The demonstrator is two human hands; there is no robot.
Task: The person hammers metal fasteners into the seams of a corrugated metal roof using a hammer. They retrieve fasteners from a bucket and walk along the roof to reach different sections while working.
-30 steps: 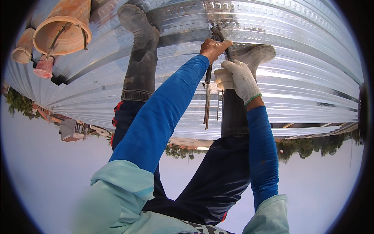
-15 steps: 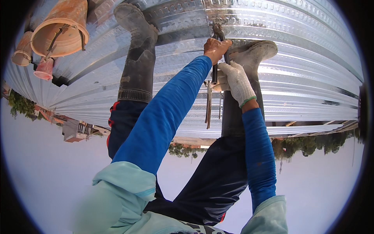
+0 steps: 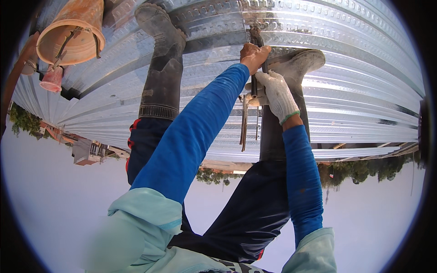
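My bare left hand (image 3: pixel 255 57) is closed around dark-handled pincers (image 3: pixel 253 86), their head pressed toward the ribbed metal sheeting beside my right boot (image 3: pixel 300 63). Just below it is my right hand (image 3: pixel 276 93) in a white knitted glove, its fingers curled around a bundle of thin brown wires (image 3: pixel 244 125) that dangles toward me. The glove's thumb lies close to the pincers' handles, and its palm side is partly hidden. What the pincers' jaws grip is too small to make out.
Shiny ribbed metal decking (image 3: pixel 364 95) spreads under my boots. At the far left lie an orange bucket (image 3: pixel 68 48) with a dark handle and a small red cup-shaped container (image 3: pixel 52 79). A long reddish-brown shape (image 3: pixel 16 75) crosses the left edge. Trees (image 3: pixel 364 169) line the deck's edge.
A long reddish-brown shape has come in at the left edge, partly covering the smaller orange container. Both hands and the pincers stay nearly in place.
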